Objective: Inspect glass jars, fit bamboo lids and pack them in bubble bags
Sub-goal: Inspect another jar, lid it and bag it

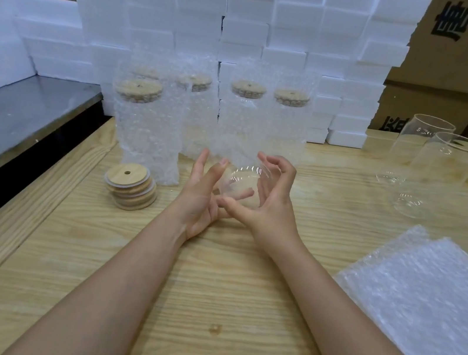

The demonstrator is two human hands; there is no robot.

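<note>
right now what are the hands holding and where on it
A bare glass jar, cradled between both hands: left hand and right hand on opposite sides of its wall.

Clear glass jar [241, 183], seemingly tilted, midair

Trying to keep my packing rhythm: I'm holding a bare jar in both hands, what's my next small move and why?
Probably free your left hand and take the top lid from the bamboo lid stack just beside it: the glass jar between your hands has no lid, while your right hand can keep it steady.

Bright, even overhead light — soft shadows, blown-out foam blocks [242, 8], wide-angle bowing at edges.
</note>
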